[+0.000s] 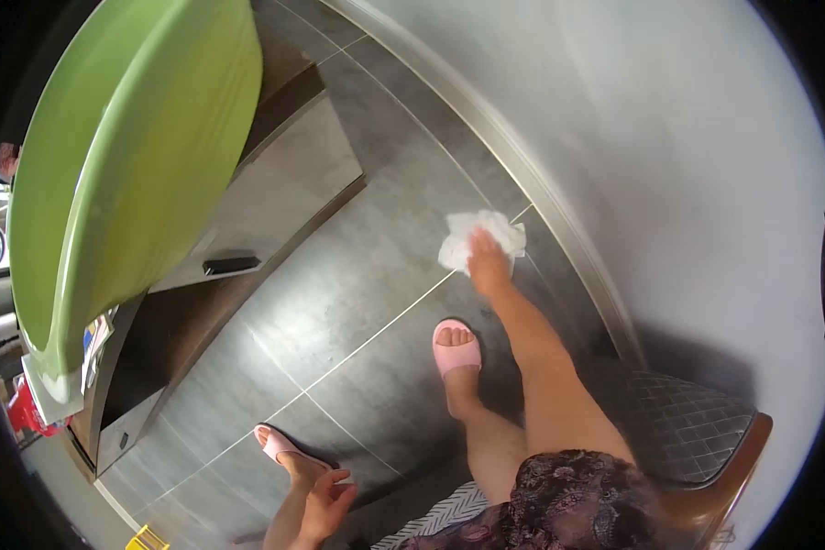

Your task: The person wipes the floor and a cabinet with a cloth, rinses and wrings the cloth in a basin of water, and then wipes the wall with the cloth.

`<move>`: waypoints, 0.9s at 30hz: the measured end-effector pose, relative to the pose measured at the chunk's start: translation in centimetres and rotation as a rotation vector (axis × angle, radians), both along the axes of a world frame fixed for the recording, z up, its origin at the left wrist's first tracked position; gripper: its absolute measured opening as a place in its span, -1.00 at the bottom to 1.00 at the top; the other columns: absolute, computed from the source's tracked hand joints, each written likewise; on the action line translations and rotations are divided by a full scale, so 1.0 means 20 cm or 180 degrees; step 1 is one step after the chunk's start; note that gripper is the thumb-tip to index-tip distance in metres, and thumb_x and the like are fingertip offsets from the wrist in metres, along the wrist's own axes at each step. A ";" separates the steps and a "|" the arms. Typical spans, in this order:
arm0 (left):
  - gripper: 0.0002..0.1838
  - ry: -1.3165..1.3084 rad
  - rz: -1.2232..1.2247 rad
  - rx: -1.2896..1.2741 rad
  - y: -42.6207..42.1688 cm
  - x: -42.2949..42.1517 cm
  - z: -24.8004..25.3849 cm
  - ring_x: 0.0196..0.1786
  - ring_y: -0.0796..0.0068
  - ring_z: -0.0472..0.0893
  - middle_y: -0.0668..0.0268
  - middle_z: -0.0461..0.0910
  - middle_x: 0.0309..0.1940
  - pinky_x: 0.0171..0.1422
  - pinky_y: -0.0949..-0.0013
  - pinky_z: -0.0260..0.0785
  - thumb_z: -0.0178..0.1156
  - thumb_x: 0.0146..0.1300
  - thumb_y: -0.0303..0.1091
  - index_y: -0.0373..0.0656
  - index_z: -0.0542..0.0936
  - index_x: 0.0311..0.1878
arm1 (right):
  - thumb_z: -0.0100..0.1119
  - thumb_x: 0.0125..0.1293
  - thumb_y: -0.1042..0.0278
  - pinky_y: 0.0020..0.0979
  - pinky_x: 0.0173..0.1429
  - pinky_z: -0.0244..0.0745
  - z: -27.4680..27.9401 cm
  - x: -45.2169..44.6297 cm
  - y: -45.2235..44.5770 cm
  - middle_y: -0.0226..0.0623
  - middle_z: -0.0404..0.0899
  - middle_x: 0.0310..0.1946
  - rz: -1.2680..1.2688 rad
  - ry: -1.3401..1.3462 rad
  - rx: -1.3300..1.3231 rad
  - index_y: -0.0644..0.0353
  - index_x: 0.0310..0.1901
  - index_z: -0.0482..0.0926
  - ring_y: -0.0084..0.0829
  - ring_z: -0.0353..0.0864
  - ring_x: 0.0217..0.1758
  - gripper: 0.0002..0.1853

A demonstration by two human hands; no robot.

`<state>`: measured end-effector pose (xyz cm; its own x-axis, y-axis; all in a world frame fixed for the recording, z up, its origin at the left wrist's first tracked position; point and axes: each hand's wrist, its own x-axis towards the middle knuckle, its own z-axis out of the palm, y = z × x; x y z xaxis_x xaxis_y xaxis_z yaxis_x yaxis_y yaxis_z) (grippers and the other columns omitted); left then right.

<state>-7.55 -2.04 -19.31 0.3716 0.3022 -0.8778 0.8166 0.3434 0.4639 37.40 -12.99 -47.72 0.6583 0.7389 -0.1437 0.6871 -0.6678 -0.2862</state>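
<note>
My right hand (488, 258) is stretched down toward the grey tiled floor (339, 275), its fingers over a crumpled white tissue (458, 243) that spreads out around them. The hand is slightly blurred, and its fingertips are partly lost against the tissue. Low in the view, my left hand (328, 507) hangs by my left lower leg with its fingers loosely bent and apart, holding nothing. Pink slippers (456, 356) are on both of my feet.
A large green basin-like object (147, 156) juts in at upper left, above a cabinet with a grey drawer (289, 174) and black handle. A pale wall (687, 183) curves along the right. A quilted chair seat (678, 422) stands at lower right, and something yellow (147, 539) at the bottom left.
</note>
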 end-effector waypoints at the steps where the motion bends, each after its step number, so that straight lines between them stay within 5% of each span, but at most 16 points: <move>1: -0.61 0.0045 0.0033 -0.0095 -0.01 -0.07 0.00 -0.31 0.58 0.52 0.23 0.55 -0.33 -0.28 0.54 0.37 0.17 0.10 -0.38 -0.26 0.37 0.01 | -0.05 0.12 0.34 -0.18 0.31 -0.02 -0.05 0.06 0.02 -0.20 0.01 0.27 -0.0120 -0.0233 -0.0076 0.24 0.16 0.20 -0.19 -0.02 0.32 -0.48; 4: -0.61 -0.0104 0.0247 0.0123 -0.03 -0.10 0.06 -0.31 0.57 0.52 0.23 0.55 -0.34 -0.28 0.55 0.37 0.16 0.10 -0.40 -0.26 0.36 0.01 | -0.08 0.13 0.33 -0.23 0.32 -0.02 -0.03 0.07 0.16 -0.13 0.03 0.26 -0.0783 -0.0050 -0.0306 0.28 0.18 0.17 -0.18 0.00 0.31 -0.46; 8: -0.61 -0.0020 0.0339 0.0017 0.03 -0.02 0.14 -0.24 0.52 0.54 0.22 0.53 -0.28 -0.20 0.53 0.40 0.14 0.10 -0.45 -0.27 0.35 0.02 | -0.07 0.10 0.39 -0.24 0.34 -0.06 0.02 -0.19 0.09 -0.04 0.02 0.24 -0.0332 -0.0216 -0.0310 0.35 0.13 0.22 -0.14 0.00 0.30 -0.49; 13: -0.61 -0.0316 0.0046 0.0070 0.08 0.00 0.17 -0.12 0.44 0.53 0.17 0.39 -0.02 -0.10 0.46 0.42 0.13 0.08 -0.50 -0.30 0.35 0.01 | 0.01 0.11 0.30 -0.16 0.32 -0.05 0.10 -0.24 -0.05 -0.21 0.02 0.27 -0.0090 0.0192 -0.0009 0.23 0.16 0.20 -0.21 -0.02 0.32 -0.46; 21: -0.62 -0.0405 0.0232 -0.0091 0.07 0.03 0.18 -0.11 0.40 0.53 0.15 0.36 0.00 -0.04 0.42 0.41 0.13 0.07 -0.54 -0.30 0.37 0.01 | -0.08 0.18 0.22 -0.11 0.34 -0.15 -0.18 0.12 0.30 -0.18 -0.06 0.30 -0.1247 -0.0308 -0.0219 0.21 0.20 0.13 -0.16 -0.11 0.35 -0.45; 23: -0.61 -0.0457 0.0179 -0.0073 0.06 0.03 0.17 -0.11 0.40 0.53 0.15 0.36 -0.01 -0.03 0.42 0.40 0.13 0.07 -0.54 -0.31 0.37 0.01 | -0.12 0.18 0.21 -0.12 0.36 -0.19 -0.29 0.08 0.44 -0.17 -0.06 0.30 -0.0465 -0.0982 -0.0161 0.18 0.22 0.10 -0.17 -0.11 0.36 -0.44; 25: -0.61 -0.0473 0.0114 -0.0068 0.05 0.04 0.17 -0.10 0.40 0.53 0.16 0.37 -0.01 -0.02 0.41 0.40 0.13 0.07 -0.54 -0.31 0.36 0.01 | -0.15 0.18 0.28 -0.13 0.37 -0.21 -0.20 -0.14 0.65 -0.19 -0.03 0.29 -0.0113 -0.0459 0.0462 0.16 0.22 0.12 -0.18 -0.11 0.36 -0.47; 27: -0.61 -0.0464 0.0024 -0.0044 0.06 0.07 0.18 -0.10 0.40 0.53 0.16 0.37 -0.02 -0.02 0.41 0.40 0.13 0.07 -0.53 -0.31 0.36 0.01 | -0.20 0.18 0.35 -0.13 0.37 -0.19 -0.15 -0.41 0.82 -0.28 0.01 0.28 0.0566 -0.0519 -0.0094 0.16 0.19 0.17 -0.21 -0.09 0.35 -0.51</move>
